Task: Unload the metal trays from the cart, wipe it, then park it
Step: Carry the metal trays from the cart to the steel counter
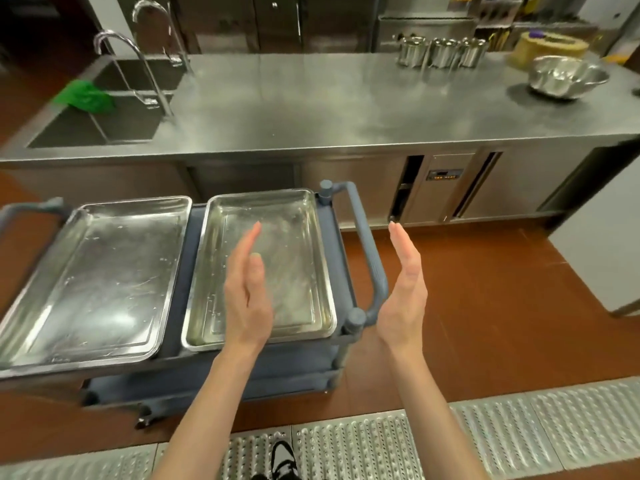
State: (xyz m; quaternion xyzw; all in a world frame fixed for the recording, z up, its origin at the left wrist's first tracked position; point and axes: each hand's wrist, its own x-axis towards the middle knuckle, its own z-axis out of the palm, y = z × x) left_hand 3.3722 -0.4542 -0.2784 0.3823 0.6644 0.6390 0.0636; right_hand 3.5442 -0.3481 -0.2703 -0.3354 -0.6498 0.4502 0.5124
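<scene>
Two shallow metal trays lie side by side on the top shelf of a grey-blue cart: the left tray and the right tray. My left hand hovers over the right tray with straight fingers, palm facing right. My right hand is held upright past the cart's right handle, palm facing left, fingers straight. Neither hand holds anything.
A long steel counter runs behind the cart, with a sink, two taps and a green cloth at the left. Metal canisters and a steel bowl stand at the right. A perforated floor grate runs underfoot.
</scene>
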